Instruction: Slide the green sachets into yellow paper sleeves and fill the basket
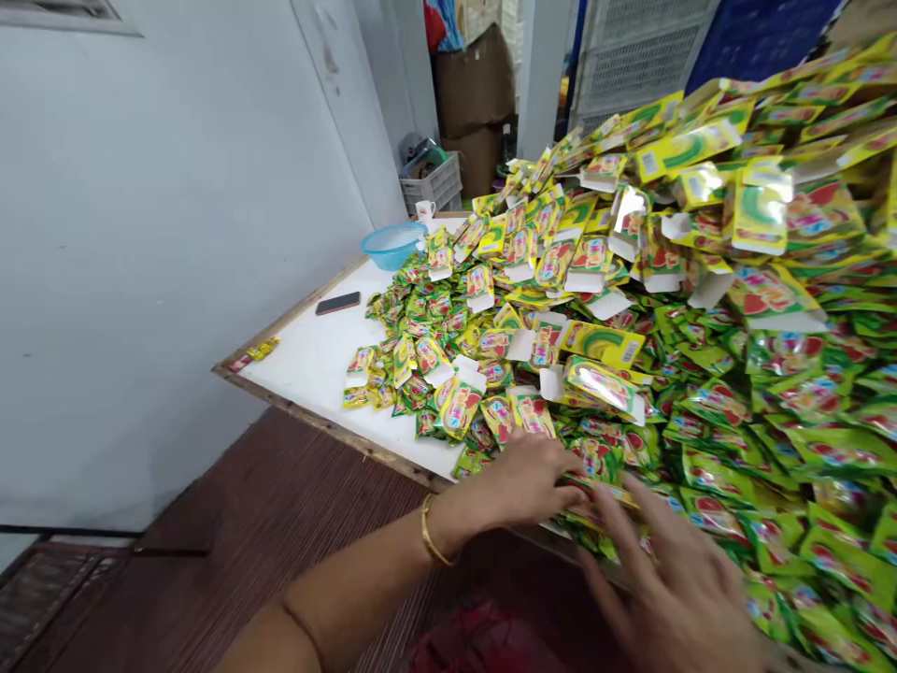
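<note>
Both close tog.: L hand [533, 475] curled palm-down, grip unclear; R hand [676, 579] splayed open nr pkts [719, 512].

White tabletop [308, 365] lies bare along the left, passable around a phone [338, 304], a blue basin [394, 247] and small corner packets [263, 350], with a pale wall [175, 234] flanking that side; rightward, heaped green sachets [715, 402] and yellow cartons [603, 344] block the surface, crowding close about the left hand [529, 477] and right hand [673, 584].
</note>
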Action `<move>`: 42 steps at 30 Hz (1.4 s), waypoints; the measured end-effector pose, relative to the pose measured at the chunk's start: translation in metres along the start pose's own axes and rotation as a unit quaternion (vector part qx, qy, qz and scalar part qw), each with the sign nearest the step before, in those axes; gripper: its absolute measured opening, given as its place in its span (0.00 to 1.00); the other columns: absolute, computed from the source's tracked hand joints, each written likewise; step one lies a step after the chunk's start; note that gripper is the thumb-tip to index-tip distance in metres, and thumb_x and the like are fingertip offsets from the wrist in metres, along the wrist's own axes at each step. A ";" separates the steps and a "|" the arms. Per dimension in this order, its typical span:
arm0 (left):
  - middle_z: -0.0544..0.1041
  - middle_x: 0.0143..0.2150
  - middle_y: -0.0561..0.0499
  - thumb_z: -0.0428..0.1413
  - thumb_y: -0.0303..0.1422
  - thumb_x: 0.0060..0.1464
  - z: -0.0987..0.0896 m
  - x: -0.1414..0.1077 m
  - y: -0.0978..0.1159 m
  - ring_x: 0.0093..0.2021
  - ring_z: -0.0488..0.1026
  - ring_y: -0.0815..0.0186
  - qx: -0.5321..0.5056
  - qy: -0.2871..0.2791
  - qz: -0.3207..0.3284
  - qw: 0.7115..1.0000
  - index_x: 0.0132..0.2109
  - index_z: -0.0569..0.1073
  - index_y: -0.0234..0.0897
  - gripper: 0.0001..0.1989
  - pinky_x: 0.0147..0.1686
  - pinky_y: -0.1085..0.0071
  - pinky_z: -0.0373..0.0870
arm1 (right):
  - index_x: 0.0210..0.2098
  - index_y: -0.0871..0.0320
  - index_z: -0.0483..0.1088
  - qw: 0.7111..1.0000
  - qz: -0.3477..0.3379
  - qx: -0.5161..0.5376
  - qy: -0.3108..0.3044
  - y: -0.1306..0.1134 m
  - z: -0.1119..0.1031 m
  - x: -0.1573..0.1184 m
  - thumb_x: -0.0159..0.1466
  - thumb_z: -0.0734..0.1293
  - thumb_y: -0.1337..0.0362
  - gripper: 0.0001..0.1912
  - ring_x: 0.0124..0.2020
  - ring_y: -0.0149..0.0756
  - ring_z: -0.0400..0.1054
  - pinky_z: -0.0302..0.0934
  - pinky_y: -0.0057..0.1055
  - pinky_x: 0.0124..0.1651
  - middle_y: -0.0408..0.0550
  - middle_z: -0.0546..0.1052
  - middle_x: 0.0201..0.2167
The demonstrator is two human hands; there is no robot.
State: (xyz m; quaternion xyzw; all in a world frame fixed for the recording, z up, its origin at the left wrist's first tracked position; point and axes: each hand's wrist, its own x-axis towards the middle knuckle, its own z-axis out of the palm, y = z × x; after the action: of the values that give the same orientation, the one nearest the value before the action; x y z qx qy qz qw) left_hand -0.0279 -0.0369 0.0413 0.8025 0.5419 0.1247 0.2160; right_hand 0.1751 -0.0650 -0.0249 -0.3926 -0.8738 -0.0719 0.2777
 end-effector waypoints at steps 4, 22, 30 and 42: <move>0.78 0.38 0.49 0.49 0.32 0.56 0.000 -0.013 -0.028 0.39 0.72 0.65 -0.084 0.105 -0.110 0.985 0.39 0.76 0.37 0.11 0.42 0.70 0.66 | 0.65 0.56 0.48 0.999 -0.046 -0.016 0.001 -0.016 0.044 0.036 0.65 0.55 0.60 0.29 0.50 0.45 0.64 0.56 0.43 0.49 0.54 0.70 0.52; 0.71 0.49 0.38 0.50 0.49 0.52 -0.017 -0.094 -0.163 0.53 0.64 0.51 0.095 0.127 -0.492 0.856 0.53 0.71 0.34 0.28 0.48 0.63 0.62 | 0.66 0.56 0.43 0.999 -0.033 -0.008 -0.023 -0.007 0.063 0.037 0.59 0.58 0.63 0.37 0.43 0.46 0.63 0.58 0.40 0.43 0.53 0.70 0.44; 0.72 0.45 0.42 0.57 0.37 0.47 -0.019 -0.075 -0.161 0.48 0.67 0.54 0.091 0.129 -0.450 0.879 0.45 0.72 0.36 0.17 0.47 0.65 0.62 | 0.65 0.54 0.47 0.998 -0.051 0.002 -0.029 -0.009 0.059 0.038 0.62 0.58 0.60 0.32 0.43 0.44 0.63 0.57 0.39 0.44 0.52 0.70 0.46; 0.69 0.26 0.56 0.59 0.33 0.38 -0.057 -0.121 -0.144 0.24 0.62 0.72 -0.267 0.267 -0.392 0.839 0.39 0.73 0.32 0.17 0.24 0.75 0.61 | 0.66 0.55 0.43 0.998 -0.015 0.051 -0.032 -0.006 0.059 0.034 0.61 0.58 0.63 0.35 0.41 0.44 0.63 0.60 0.40 0.42 0.54 0.68 0.42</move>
State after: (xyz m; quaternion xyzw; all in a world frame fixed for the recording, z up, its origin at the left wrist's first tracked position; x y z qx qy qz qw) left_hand -0.2163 -0.0910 0.0264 0.3697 0.7938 0.3787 0.2997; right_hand 0.1271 -0.0269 -0.0557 -0.3669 -0.8907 -0.0189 0.2676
